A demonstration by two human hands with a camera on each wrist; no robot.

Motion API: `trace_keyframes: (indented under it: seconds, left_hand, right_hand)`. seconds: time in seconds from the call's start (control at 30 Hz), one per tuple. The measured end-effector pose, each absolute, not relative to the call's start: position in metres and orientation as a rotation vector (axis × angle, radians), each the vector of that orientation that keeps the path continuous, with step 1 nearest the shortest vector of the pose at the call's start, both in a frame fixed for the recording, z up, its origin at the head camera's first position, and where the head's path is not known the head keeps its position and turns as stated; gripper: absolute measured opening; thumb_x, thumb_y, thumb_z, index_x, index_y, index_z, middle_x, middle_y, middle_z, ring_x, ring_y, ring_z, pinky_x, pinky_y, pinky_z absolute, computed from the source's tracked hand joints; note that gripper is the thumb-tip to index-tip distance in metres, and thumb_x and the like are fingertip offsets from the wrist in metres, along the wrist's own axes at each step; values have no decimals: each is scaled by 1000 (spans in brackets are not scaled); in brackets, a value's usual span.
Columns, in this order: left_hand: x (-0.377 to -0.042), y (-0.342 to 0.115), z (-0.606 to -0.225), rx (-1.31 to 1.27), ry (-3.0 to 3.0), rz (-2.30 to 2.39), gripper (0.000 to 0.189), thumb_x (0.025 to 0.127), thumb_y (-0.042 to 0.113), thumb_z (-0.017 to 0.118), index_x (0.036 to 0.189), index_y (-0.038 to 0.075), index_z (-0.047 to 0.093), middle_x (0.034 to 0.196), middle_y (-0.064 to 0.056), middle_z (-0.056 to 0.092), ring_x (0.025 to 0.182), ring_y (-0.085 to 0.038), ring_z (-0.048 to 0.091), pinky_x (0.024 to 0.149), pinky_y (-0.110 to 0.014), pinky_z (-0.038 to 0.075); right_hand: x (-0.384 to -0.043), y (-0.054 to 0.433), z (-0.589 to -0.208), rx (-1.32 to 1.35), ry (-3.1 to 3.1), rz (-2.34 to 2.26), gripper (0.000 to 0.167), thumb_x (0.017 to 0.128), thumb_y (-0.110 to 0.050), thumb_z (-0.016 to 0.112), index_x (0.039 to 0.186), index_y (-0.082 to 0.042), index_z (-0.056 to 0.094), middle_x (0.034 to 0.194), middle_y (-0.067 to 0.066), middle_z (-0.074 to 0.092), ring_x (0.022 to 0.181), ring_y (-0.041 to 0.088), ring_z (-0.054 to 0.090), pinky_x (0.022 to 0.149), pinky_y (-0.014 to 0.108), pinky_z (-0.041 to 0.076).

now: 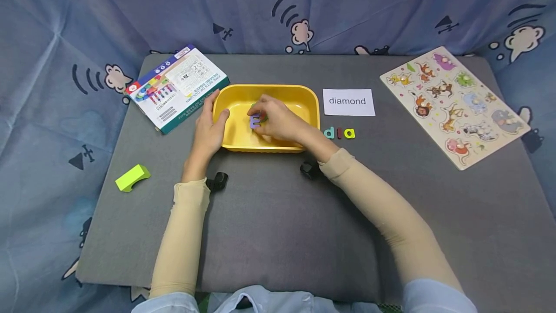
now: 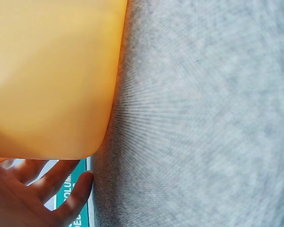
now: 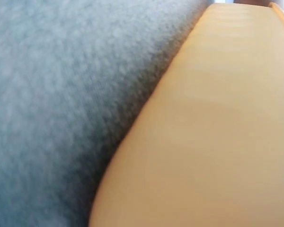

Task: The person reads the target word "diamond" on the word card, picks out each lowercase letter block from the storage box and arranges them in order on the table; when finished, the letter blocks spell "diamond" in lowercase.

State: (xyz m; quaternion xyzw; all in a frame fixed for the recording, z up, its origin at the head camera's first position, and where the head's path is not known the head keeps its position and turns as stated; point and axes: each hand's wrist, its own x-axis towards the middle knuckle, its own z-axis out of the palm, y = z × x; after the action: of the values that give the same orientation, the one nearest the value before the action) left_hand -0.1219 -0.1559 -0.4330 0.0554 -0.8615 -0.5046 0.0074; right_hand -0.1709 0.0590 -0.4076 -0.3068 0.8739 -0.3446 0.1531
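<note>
A yellow plastic tray [image 1: 269,88] sits at the middle of the grey table mat [image 1: 278,216]. My left hand [image 1: 208,132] holds its left wall, thumb hooked over the rim and fingers along the outside. In the left wrist view those fingers [image 2: 33,189] lie beside the tray [image 2: 47,80] on the mat. My right hand [image 1: 278,122] reaches into the tray and pinches a purple foam letter E [image 1: 254,121], with a bit of green showing behind it. The right wrist view shows only the tray's outer wall [image 3: 213,132] and the mat [image 3: 52,94].
A white card reading "diamond" [image 1: 348,102] lies right of the tray, with three small foam letters [image 1: 339,133] below it. An animal peg puzzle board [image 1: 453,105] is at the far right. A printed box [image 1: 178,86] and a green block [image 1: 132,177] lie on the left.
</note>
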Motion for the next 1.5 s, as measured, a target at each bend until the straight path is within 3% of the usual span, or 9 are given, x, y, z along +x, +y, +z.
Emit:
trace_keyframes:
  seconds: [0.4, 0.8, 1.1, 1.27, 1.5]
  left_hand:
    - [-121, -155, -432, 178, -2684, -1576, 61, 108, 29, 50, 167, 21, 33, 171, -7, 39, 146, -30, 47, 123, -52, 37]
    - [-121, -157, -433, 171, -2673, -1581, 61, 108, 29, 51, 166, 21, 34, 169, -9, 41, 144, -31, 49, 122, -52, 38]
    - [-121, -158, -434, 181, -2686, -1566, 62, 108, 32, 49, 167, 22, 33, 170, -7, 40, 146, -30, 47, 123, -51, 37]
    - [-121, -158, -435, 173, -2676, -1565, 61, 108, 30, 50, 166, 21, 35, 169, -8, 42, 145, -30, 49, 122, -52, 38]
    - [-120, -156, -433, 145, -2664, -1578, 61, 107, 28, 51, 166, 19, 35, 169, -9, 41, 146, -30, 48, 123, -52, 37]
  right_hand:
    - [-168, 88, -388, -872, 2593, -1146, 37, 88, -12, 84, 123, -2, 76, 116, 11, 70, 101, 25, 64, 79, 33, 48]
    - [-162, 156, -377, -725, 2806, -1239, 39, 84, -20, 91, 119, -5, 78, 101, 12, 67, 93, 30, 58, 75, 30, 41]
    - [-155, 211, -375, -350, 2910, -1189, 41, 89, -21, 87, 124, -3, 76, 113, 17, 65, 104, 29, 54, 85, 36, 39]
    - [-147, 232, -379, -154, 2920, -1087, 42, 91, -23, 84, 124, 1, 74, 119, 22, 64, 112, 37, 55, 87, 40, 39]
    - [-128, 254, -400, -97, 2905, -992, 43, 89, -22, 87, 123, 2, 73, 119, 24, 65, 109, 39, 59, 86, 45, 42]
